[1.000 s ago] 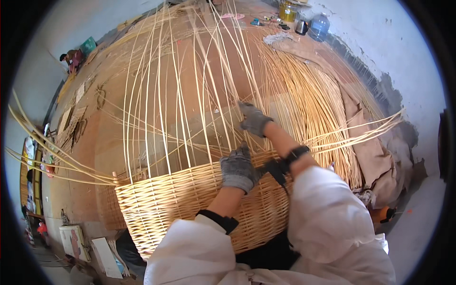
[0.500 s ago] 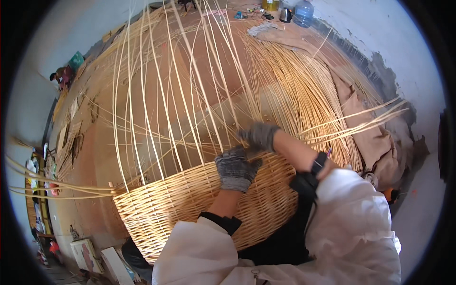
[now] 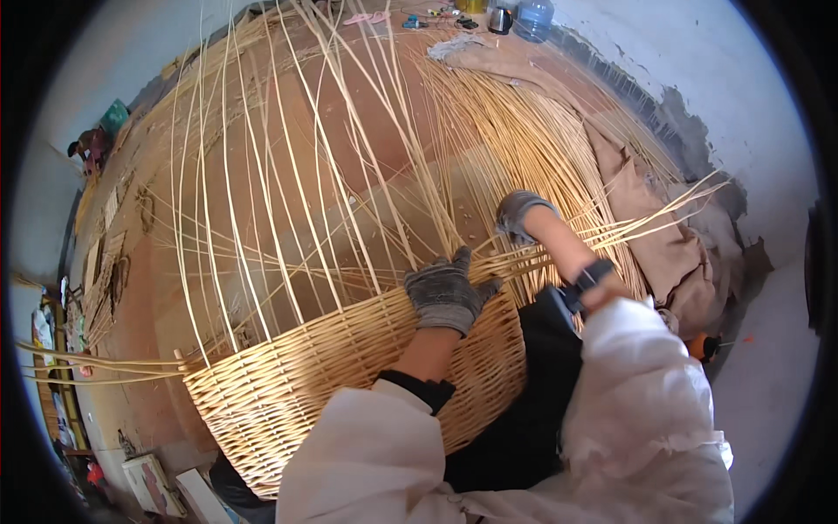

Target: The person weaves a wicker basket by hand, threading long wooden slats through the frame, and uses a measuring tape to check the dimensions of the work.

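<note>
Grey gloves cover both of the worker's hands, over a pale wicker panel (image 3: 314, 375) that slants across the lap, its near side partly hidden by the arms. From where I stand, the left hand (image 3: 443, 293) lies back upward on the panel's top edge, forefinger pointing away from the body and thumb stretched out to the right, well apart from the fingers; its wrist is nearly straight, with a black cuff (image 3: 417, 389) below it. Beyond that hand, upright rods (image 3: 445, 229) rise from the weave and lean left.

The right arm reaches farther out, forearm slanting up and leftward past a black wristband (image 3: 594, 276). Its right hand (image 3: 524, 215) is bent and rounded, just beside the side rods (image 3: 646, 227) at the panel's right end (whether it pinches any of them, I cannot tell). Behind it spreads a thick heap of loose rods (image 3: 541, 140), bordered by brown cloth (image 3: 646, 210). Both white sleeves (image 3: 646, 384) bunch loosely over the forearms.
</note>
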Demonstrator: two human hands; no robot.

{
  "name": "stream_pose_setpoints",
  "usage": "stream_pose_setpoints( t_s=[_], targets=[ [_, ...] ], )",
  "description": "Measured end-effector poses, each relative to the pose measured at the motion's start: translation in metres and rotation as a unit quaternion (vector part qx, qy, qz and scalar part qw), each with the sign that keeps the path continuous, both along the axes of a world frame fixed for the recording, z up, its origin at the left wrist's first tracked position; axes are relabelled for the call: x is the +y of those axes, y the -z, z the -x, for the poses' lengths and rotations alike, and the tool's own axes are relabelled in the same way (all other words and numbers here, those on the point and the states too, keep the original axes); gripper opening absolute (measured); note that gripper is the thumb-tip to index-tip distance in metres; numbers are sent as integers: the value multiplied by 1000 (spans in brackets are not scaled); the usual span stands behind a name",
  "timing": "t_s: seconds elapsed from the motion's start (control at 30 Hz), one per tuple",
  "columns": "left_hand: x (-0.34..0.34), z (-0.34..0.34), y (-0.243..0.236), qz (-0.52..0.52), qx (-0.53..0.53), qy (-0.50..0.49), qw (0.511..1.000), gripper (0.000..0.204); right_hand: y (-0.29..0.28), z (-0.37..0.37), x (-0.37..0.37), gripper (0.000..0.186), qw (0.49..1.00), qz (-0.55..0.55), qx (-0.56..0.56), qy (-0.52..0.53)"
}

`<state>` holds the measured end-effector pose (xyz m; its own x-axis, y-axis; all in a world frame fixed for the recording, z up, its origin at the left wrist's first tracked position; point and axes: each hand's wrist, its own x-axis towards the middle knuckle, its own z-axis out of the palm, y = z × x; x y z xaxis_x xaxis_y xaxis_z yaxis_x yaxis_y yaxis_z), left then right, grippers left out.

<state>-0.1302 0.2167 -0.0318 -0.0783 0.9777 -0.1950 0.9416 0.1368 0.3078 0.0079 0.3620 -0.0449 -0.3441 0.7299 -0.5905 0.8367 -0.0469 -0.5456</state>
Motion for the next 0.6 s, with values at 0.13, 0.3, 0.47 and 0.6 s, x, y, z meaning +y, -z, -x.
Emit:
stream_pose_setpoints(
  t_s=[0.13, 0.3, 0.47, 0.6],
  targets=[
    [-8, 15, -1, 0, 31, -44, 999, 63, 42, -3, -16, 24, 836, -219, -251, -436],
    [-12, 47, 24, -30, -137, 13, 990, 51, 43, 3, -25, 23, 926, -272, -259, -37],
    [-168, 165, -43, -284, -284, -40, 915, 30, 9, 19, -50, 9, 887, -218, 392, 112],
    [-264, 291, -30, -343, -209, -455, 795, 36, -57, 223, -185, 22, 835, -335, 355, -253]
  ],
)
